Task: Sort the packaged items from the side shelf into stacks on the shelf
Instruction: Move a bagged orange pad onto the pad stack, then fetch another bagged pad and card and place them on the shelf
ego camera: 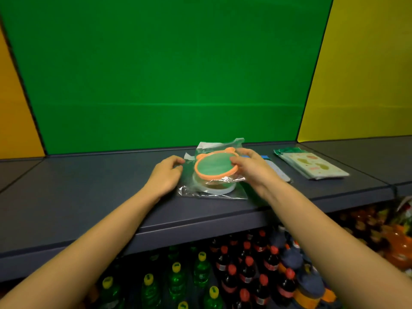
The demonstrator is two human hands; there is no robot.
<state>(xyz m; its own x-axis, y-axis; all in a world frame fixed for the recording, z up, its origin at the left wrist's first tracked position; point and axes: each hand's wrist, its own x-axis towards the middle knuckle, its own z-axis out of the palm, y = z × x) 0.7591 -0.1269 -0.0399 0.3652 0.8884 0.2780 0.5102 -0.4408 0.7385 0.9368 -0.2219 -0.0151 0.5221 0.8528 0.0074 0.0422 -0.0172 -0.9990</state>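
On the grey shelf [89, 186] I should seat the orange-rimmed pack [214, 169] squarely over the white-rimmed pack [220, 190] beneath, since the film looks slippery. My right hand [252, 168] grips its right rim. My left hand [166, 175] lies at the bags' left edge, fingers curled, grip unclear. The pack is round, teal-faced and small-eared, in a clear bag.
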